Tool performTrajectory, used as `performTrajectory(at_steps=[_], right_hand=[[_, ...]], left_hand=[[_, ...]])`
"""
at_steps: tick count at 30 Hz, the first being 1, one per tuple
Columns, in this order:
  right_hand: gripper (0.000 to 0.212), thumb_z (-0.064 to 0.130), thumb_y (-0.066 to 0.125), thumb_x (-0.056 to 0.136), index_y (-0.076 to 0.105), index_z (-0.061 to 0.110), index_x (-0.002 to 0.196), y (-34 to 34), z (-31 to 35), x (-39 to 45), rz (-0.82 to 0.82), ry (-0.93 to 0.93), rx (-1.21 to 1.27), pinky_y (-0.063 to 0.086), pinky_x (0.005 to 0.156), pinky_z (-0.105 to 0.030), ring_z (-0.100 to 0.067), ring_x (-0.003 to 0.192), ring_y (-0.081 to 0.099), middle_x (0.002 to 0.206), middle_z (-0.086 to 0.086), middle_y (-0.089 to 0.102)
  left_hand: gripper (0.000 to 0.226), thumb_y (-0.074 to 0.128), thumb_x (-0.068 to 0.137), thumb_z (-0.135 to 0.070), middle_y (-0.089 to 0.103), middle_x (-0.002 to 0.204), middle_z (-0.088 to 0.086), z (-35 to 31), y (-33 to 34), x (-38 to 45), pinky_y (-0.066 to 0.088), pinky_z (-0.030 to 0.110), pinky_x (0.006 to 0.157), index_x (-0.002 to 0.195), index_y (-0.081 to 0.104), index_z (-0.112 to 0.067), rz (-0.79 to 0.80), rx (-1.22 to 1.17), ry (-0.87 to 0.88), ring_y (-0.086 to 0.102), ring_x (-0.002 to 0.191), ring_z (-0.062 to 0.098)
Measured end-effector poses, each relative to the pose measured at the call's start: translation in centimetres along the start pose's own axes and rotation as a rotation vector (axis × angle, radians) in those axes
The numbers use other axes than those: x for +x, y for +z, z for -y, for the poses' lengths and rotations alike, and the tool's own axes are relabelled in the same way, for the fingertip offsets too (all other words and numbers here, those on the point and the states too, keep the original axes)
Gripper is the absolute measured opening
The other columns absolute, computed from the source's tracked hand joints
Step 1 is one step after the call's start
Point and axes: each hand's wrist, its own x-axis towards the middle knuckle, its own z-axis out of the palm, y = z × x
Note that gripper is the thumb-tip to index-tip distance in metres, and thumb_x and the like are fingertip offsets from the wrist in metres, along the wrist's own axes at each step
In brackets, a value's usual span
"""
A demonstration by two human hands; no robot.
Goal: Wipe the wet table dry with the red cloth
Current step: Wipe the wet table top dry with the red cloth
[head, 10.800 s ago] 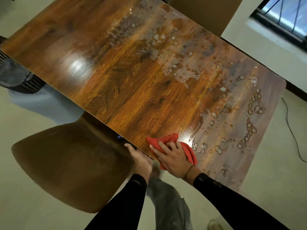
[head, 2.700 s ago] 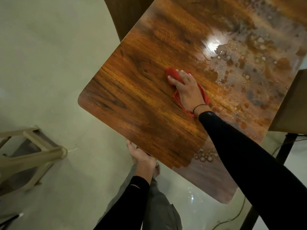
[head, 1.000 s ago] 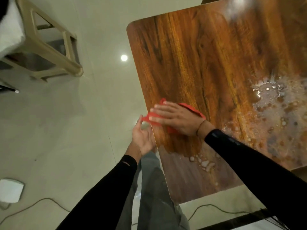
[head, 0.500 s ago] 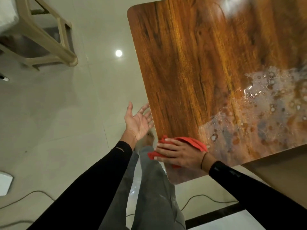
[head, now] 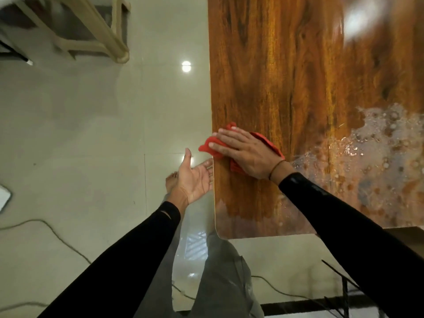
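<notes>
Right now the right hand (head: pixel 249 157) lies flat on the red cloth (head: pixel 212 148) at the left edge of the table (head: pixel 286 65). Its fingers are straight and a little spread, and they press the cloth down on the wood — they do not curl around it. The cloth is bunched under the palm; one red corner sticks out past the fingertips and hangs slightly over the table edge, and another strip of red shows behind the hand, near the wrist. A thin dark band goes around this wrist, just before the black sleeve.

The left hand (head: pixel 195 179) is off the table, just beside the same edge and a bit nearer to the person than the cloth. Its palm is turned up, the thumb points away from the body, and the fingers are relaxed and open; their tips reach to the edge of the table and hold nothing.

The wood around the cloth looks dry and glossy. On the right side a wide wet patch (head: pixel 371 157) with many drops and bubbles covers the surface, and a thin film of water lies also along the near end of the table.

On the pale tiled floor (head: pixel 80 145) stands a beige stool (head: pixel 96 31) at the upper left, and a thin cable (head: pixel 57 235) runs across the tiles — below the left arm.
</notes>
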Motion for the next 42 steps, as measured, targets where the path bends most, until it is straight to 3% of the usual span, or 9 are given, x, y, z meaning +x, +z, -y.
performTrajectory(at_steps=[4,7,12,15,18,28,31,36,42], right_hand=[[0.062,0.025,0.037,0.115,0.015,0.028,0.173,1.4,0.9,-0.7,-0.064,-0.034,-0.031,0.006,0.136,-0.052,-0.025,0.168,0.005,0.18,-0.003,0.015],[0.067,0.019,0.034,0.11,0.014,0.029,0.173,3.4,3.4,-3.3,-0.036,-0.209,-0.043,-0.003,0.136,-0.049,-0.025,0.168,0.003,0.18,-0.005,0.016],[0.082,0.033,0.052,0.105,0.007,0.027,0.173,7.6,9.1,-9.4,0.04,-0.393,-0.047,-0.006,0.135,-0.053,-0.029,0.168,-0.001,0.18,-0.007,0.012],[0.091,0.031,0.058,0.096,0.01,0.022,0.173,8.3,10.3,-11.2,0.069,-0.49,-0.058,-0.01,0.134,-0.053,-0.031,0.168,-0.002,0.181,-0.008,0.009],[0.086,0.033,0.052,0.1,0.009,0.023,0.173,7.6,10.1,-10.9,0.078,-0.51,-0.055,-0.009,0.135,-0.051,-0.03,0.168,-0.002,0.18,-0.008,0.009],[0.062,0.036,0.03,0.114,0.011,0.029,0.173,4.5,5.7,-6.1,0.016,-0.193,-0.114,0.0,0.136,-0.051,-0.028,0.168,0.005,0.18,-0.006,0.013],[0.065,0.03,0.034,0.112,0.013,0.029,0.173,5.6,7.7,-8.4,0.05,-0.309,-0.103,-0.001,0.136,-0.054,-0.03,0.168,0.003,0.18,-0.007,0.013],[0.079,0.025,0.059,0.107,0.015,0.024,0.173,7.6,11.0,-13.6,0.138,-0.547,-0.158,0.004,0.135,-0.057,-0.032,0.168,0.003,0.181,-0.006,0.009],[0.079,0.025,0.06,0.107,0.016,0.022,0.173,5.7,8.0,-14.5,0.121,-0.515,-0.135,0.01,0.136,-0.055,-0.031,0.168,0.005,0.181,-0.007,0.01]], left_hand=[[0.114,0.029,0.088,-0.096,0.063,0.149,0.023,1.4,-0.3,0.2,0.049,0.051,0.118,0.149,0.062,-0.006,-0.055,-0.075,0.164,0.065,0.134,0.037],[0.115,0.03,0.09,-0.094,0.057,0.155,0.026,2.1,-0.5,-0.3,0.043,0.054,0.123,0.156,0.052,-0.002,-0.002,-0.081,0.219,0.059,0.142,0.04],[0.096,0.035,0.095,-0.089,0.072,0.123,0.023,4.2,-0.7,-0.9,0.053,0.05,0.104,0.126,0.066,-0.003,-0.035,-0.018,0.242,0.069,0.109,0.036],[0.093,0.036,0.097,-0.086,0.07,0.119,0.022,6.5,-1.5,-1.6,0.046,0.055,0.112,0.128,0.065,-0.003,-0.037,0.001,0.234,0.065,0.107,0.037],[0.095,0.035,0.098,-0.084,0.068,0.124,0.024,8.1,-2.2,-2.4,0.034,0.06,0.124,0.138,0.059,-0.001,-0.037,-0.027,0.225,0.064,0.111,0.038],[0.101,0.026,0.099,-0.086,0.076,0.127,0.019,8.6,-2.9,-4.0,0.061,0.041,0.093,0.144,0.064,-0.004,-0.118,-0.029,0.244,0.076,0.109,0.029],[0.099,0.029,0.1,-0.083,0.073,0.132,0.023,8.2,-2.6,-4.1,0.055,0.05,0.103,0.141,0.066,0.0,-0.121,-0.046,0.261,0.073,0.111,0.034],[0.087,0.031,0.103,-0.078,0.078,0.122,0.017,8.7,-1.8,-4.2,0.058,0.041,0.091,0.134,0.071,-0.008,-0.168,0.027,0.271,0.075,0.1,0.027],[0.071,0.04,0.107,-0.067,0.08,0.102,0.014,10.6,-1.1,-4.7,0.056,0.044,0.095,0.119,0.073,-0.006,-0.223,0.016,0.258,0.073,0.093,0.028]])
